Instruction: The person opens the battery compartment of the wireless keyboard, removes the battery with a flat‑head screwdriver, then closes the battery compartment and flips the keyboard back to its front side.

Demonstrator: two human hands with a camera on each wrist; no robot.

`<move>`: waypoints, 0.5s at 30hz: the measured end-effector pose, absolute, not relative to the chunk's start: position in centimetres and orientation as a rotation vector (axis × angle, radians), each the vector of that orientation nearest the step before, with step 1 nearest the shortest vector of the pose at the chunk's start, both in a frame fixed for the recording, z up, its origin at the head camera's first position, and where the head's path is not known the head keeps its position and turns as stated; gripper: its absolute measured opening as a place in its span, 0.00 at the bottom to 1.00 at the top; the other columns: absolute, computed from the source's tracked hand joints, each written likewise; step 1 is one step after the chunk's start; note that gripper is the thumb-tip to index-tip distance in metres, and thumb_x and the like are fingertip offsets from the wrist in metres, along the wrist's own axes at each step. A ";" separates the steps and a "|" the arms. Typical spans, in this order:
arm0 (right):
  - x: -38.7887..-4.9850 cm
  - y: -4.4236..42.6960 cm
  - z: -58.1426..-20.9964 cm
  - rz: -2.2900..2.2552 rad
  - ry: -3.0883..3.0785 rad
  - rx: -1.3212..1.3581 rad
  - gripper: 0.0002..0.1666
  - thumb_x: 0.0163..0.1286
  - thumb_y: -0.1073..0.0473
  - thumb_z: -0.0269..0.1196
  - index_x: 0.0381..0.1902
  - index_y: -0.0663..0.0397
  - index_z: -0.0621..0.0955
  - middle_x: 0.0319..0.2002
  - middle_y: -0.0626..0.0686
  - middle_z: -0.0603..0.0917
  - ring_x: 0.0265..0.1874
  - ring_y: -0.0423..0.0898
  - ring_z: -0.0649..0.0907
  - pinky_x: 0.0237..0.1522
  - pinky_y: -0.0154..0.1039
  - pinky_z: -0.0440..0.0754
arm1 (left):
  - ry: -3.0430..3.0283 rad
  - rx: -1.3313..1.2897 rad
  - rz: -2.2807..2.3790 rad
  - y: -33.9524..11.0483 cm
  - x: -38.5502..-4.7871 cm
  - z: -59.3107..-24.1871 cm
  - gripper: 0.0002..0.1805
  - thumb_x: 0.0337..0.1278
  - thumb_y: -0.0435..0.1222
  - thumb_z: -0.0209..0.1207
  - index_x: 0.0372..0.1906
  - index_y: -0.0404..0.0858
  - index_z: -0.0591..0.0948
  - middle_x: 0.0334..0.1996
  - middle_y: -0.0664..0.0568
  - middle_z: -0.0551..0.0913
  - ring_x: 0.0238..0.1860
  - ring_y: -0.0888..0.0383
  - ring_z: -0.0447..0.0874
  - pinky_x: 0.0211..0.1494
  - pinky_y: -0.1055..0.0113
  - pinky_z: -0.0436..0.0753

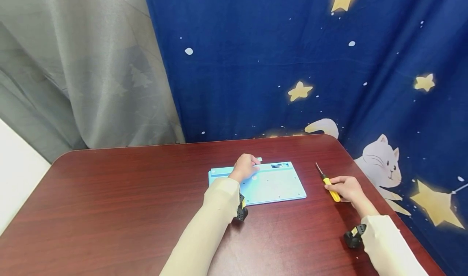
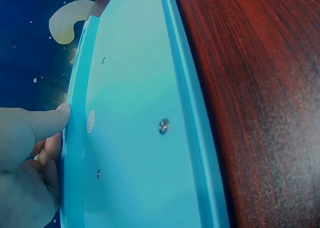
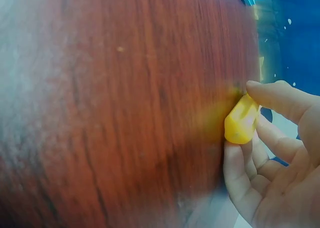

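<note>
A light blue keyboard (image 1: 274,186) lies with its screw-dotted underside up on the table, and a compartment (image 1: 280,166) near its far right corner is uncovered. My left hand (image 1: 244,167) grips the keyboard's far raised edge; in the left wrist view the thumb (image 2: 52,120) is on that edge and the other fingers curl behind it, partly hidden. Just beyond the edge, beside those fingers, a small pale blue piece (image 1: 259,159) shows. To the right of the keyboard, my right hand (image 1: 347,188) holds a screwdriver by its yellow handle (image 1: 334,195), its metal shaft (image 1: 319,169) pointing away from me.
The reddish-brown wooden table (image 1: 120,203) extends far to the left of the keyboard. Behind it hang a dark blue star-patterned curtain (image 1: 248,85) and a grey one (image 1: 109,65). The table's right edge runs close beside my right hand.
</note>
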State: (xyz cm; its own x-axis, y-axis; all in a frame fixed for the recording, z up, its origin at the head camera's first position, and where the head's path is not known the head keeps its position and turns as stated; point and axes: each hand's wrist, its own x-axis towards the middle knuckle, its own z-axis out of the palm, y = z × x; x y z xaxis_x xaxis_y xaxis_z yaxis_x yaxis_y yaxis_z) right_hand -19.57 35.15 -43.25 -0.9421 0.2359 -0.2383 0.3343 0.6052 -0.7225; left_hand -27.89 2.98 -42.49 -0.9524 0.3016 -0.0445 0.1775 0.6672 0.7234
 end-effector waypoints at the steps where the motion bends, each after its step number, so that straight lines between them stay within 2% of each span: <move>1: -19.6 35.2 -43.3 -1.253 2.707 0.483 0.27 0.56 0.57 0.66 0.46 0.75 0.75 0.34 0.61 0.77 0.25 0.45 0.76 0.26 0.40 0.81 | 2.718 0.394 1.155 3.0 -27.9 -42.5 0.08 0.54 0.32 0.61 0.40 0.38 0.83 0.40 0.49 0.82 0.45 0.56 0.78 0.50 0.61 0.73; 15: -19.9 35.0 -42.5 -1.264 2.689 0.479 0.23 0.56 0.59 0.66 0.42 0.75 0.77 0.32 0.60 0.77 0.25 0.45 0.76 0.26 0.41 0.81 | 2.697 0.368 1.153 3.0 -28.1 -42.3 0.07 0.54 0.32 0.61 0.39 0.38 0.83 0.40 0.49 0.81 0.45 0.55 0.78 0.51 0.61 0.73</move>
State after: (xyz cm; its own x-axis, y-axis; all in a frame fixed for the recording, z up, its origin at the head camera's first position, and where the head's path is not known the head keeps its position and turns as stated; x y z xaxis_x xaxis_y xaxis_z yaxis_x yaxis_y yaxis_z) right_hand -19.88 35.04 -42.47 -0.9408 0.2281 -0.2508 0.3386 0.5980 -0.7265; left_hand -28.05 2.96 -42.25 -0.9521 0.2972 -0.0718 0.1534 0.6675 0.7287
